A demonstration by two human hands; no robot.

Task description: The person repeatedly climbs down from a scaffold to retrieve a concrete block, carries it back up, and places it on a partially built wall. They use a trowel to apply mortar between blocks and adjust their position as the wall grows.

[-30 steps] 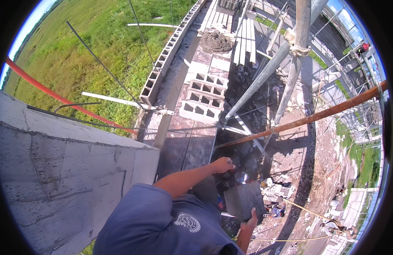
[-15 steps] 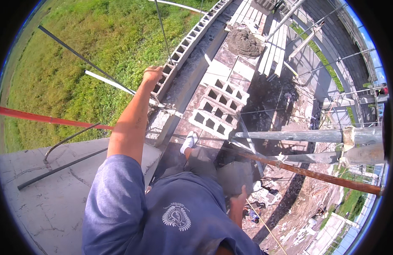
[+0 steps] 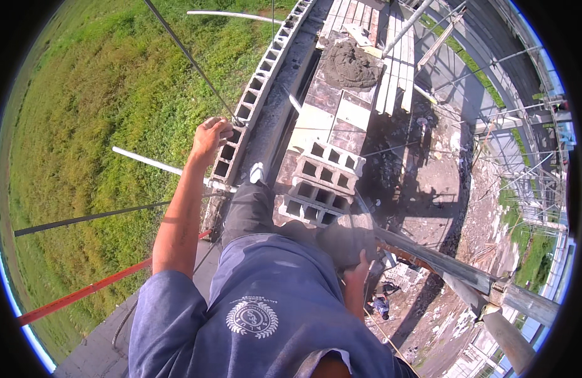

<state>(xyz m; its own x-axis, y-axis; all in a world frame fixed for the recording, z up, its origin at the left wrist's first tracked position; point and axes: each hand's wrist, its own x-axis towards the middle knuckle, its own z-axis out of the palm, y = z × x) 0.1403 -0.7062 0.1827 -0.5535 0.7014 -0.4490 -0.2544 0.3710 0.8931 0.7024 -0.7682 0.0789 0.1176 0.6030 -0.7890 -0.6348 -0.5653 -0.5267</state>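
Note:
My left hand has its fingers curled at the outer edge of the last hollow concrete block in a laid row, close to a steel rebar. My right hand hangs low at my right side, gripping a grey concrete block that looks smooth-faced from here. Part of that hand is hidden behind the block. In front of my legs, several hollow blocks are stacked on a plank platform. One of my feet is on the ledge beside the laid row.
A mortar heap lies farther along the platform, before long pale boards. Metal scaffold pipes cross at right over a drop to rubble-strewn ground. Rebars, a white pipe and a red bar stick out left over grass.
My body has stepped forward and left onto the ledge by the row. My left hand stays at the row's end block; the block in my right hand has come along.

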